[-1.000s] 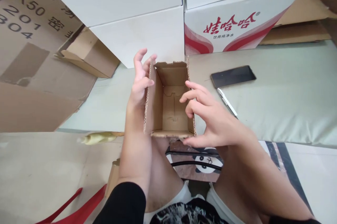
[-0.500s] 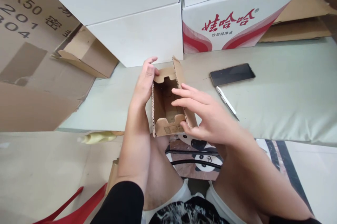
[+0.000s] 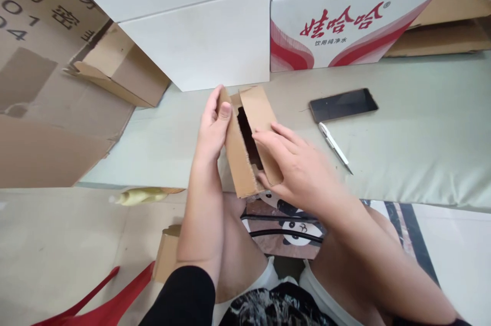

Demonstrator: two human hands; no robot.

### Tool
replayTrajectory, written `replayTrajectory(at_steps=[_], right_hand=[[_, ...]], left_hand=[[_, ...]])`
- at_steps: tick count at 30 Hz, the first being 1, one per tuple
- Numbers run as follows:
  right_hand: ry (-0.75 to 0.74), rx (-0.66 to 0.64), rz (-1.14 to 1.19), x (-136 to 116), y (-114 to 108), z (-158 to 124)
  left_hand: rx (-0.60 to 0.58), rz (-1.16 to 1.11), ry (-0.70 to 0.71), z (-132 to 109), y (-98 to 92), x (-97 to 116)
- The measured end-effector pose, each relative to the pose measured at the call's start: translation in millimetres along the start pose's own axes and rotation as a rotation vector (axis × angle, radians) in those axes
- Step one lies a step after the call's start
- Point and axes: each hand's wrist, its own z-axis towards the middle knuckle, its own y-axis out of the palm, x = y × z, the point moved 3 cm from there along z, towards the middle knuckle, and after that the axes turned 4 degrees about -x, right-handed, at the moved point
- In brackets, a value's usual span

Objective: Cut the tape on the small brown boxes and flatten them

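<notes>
A small brown cardboard box (image 3: 238,155) stands at the front of the pale green surface. Its two long top flaps lean inward, leaving a dark gap between them. My left hand (image 3: 215,126) grips the box's left side, with the thumb over the left flap near the far end. On the right, my right hand (image 3: 297,160) has its fingers on the outside of the right flap (image 3: 261,106) and its thumb at the near end. The inside of the box is mostly hidden by the flaps.
A dark phone (image 3: 344,105) and a white pen (image 3: 334,147) lie to the right. White cartons (image 3: 199,40) and a red-and-white carton (image 3: 345,35) stand behind. Brown boxes (image 3: 125,68) are at the left. Below the surface are a panda-print bag (image 3: 301,231) and something red (image 3: 115,295).
The long flaps, upright before, have been folded inward over the opening. My left thumb has moved onto the left flap, and my right fingers have gone from above the opening to the right flap's outside.
</notes>
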Motion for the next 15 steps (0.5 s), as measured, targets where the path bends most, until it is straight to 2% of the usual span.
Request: replayTrajectory(at_steps=[2,4,6,8,10,12,14,15], right_hand=[[-0.051,-0.087,0.047,4,4,0],[-0.112,-0.107,0.102,9,7,-1],[-0.161,-0.054,0.166,11,12,-2],[-0.153,0.058,0.238,13,17,-3],[-0.022,0.213,0.315,18,20,-3],[0.182,0.282,0.397,24,22,-2],[0.319,0.197,0.473,28,25,0],[0.337,0.136,0.49,28,25,2]], left_hand=[[-0.039,0.126,0.026,0,-0.9,-1],[-0.043,0.234,0.041,0,-3.5,0],[-0.023,0.336,0.029,-3,-5.1,4],[0.004,0.443,-0.024,-8,-4.5,10],[0.032,0.526,-0.088,-13,-2.4,16],[0.057,0.546,-0.118,-18,-0.4,21],[0.065,0.523,-0.128,-20,0.8,25],[0.064,0.509,-0.14,-22,0.9,27]])
